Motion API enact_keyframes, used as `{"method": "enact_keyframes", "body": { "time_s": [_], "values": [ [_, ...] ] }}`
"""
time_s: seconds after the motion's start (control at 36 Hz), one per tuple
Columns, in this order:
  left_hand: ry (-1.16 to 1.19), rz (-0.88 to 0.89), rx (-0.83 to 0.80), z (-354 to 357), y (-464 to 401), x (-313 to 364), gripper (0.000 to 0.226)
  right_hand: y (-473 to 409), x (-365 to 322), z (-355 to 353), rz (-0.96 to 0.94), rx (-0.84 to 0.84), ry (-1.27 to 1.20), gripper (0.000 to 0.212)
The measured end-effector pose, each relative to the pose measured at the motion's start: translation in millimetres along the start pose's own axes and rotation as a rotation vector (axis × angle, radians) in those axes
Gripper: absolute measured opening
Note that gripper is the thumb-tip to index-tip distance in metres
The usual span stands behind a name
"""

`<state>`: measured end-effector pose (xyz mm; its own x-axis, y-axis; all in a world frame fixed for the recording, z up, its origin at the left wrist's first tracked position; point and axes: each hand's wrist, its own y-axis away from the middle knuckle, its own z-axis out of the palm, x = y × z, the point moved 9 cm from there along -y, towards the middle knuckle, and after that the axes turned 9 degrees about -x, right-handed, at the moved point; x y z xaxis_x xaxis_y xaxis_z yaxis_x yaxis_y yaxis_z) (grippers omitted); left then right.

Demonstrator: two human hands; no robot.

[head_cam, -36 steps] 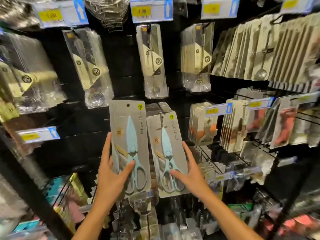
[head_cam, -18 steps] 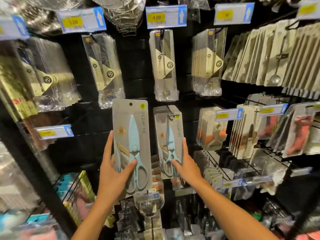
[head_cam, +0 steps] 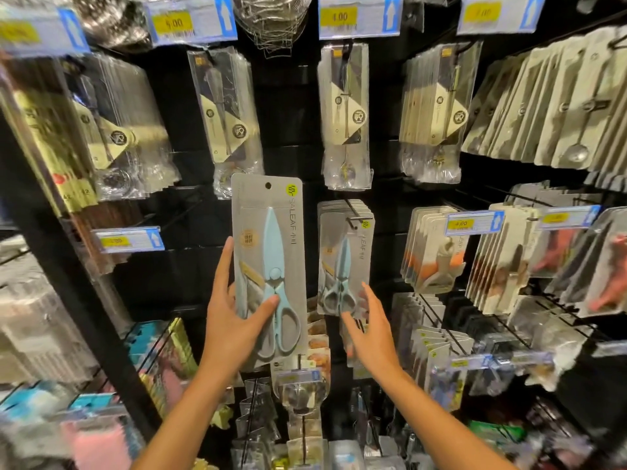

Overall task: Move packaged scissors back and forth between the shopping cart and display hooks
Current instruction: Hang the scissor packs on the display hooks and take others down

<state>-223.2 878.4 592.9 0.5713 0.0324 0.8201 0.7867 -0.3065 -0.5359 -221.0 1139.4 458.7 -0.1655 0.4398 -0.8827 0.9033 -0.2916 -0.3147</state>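
1. Left hand [head_cam: 234,320] grips a grey cardboard-backed pack of pale blue scissors [head_cam: 269,266] by its lower left: thumb pressed on the front over the scissor handles, fingers reaching up along and behind the left edge. The pack is upright, held in front of the black display wall [head_cam: 288,106], on no hook; the hang hole at its top is free.
2. Right hand [head_cam: 369,329] is spread, fingers loosely extended, holding nothing. Fingertips lie at or just below the bottom edge of the hanging stack of identical grey scissor packs [head_cam: 344,262]; contact cannot be told because of blur.
3. That stack hangs from a thin metal display hook [head_cam: 354,217] in the middle of the wall, just right of the hand-held pack, the two apart.
4. Change from half a second ago: the right hand then lay flat against the lower right of the front hanging pack; it has now dropped lower and come off the pack face. One second ago that pack stood tilted forward beside the left one; it now sits flush in the stack on the hook.
5. Left hand and its pack: same grip, roughly the same place relative to the stack.
6. A yellow-and-blue price tag [head_cam: 359,16] hangs at the wall's top edge, above clear bagged cutlery packs [head_cam: 344,117].
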Motion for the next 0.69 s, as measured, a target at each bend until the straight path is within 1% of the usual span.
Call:
{"method": "enact_keyframes", "body": {
  "time_s": [0.06, 0.11, 0.19, 0.28, 0.42, 0.56, 0.69],
  "values": [
    [-0.009, -0.003, -0.001, 1, -2, -3, 0.105, 10, -15, 10, -0.018, -0.084, -0.137, 0.070],
    [-0.010, 0.002, 0.002, 2, -3, -7, 0.105, 19, -34, 20, -0.064, -0.183, -0.217, 0.071],
    [0.000, 0.020, -0.008, 8, -2, -7, 0.106, 32, -60, 32, -0.124, -0.304, -0.239, 0.082],
    [0.029, 0.037, -0.016, 18, 0, -7, 0.105, 40, -76, 39, -0.134, -0.372, -0.250, 0.095],
    [0.073, 0.009, -0.045, 32, 3, -17, 0.107, 46, -72, 31, -0.105, -0.325, -0.264, 0.097],
    [0.103, -0.039, -0.071, 40, 0, -31, 0.112, 59, -48, 20, -0.055, -0.321, -0.193, 0.094],
    [0.080, -0.084, -0.180, 64, -8, -40, 0.117, 68, -30, 4, -0.003, -0.298, -0.158, 0.091]
  ]
}}
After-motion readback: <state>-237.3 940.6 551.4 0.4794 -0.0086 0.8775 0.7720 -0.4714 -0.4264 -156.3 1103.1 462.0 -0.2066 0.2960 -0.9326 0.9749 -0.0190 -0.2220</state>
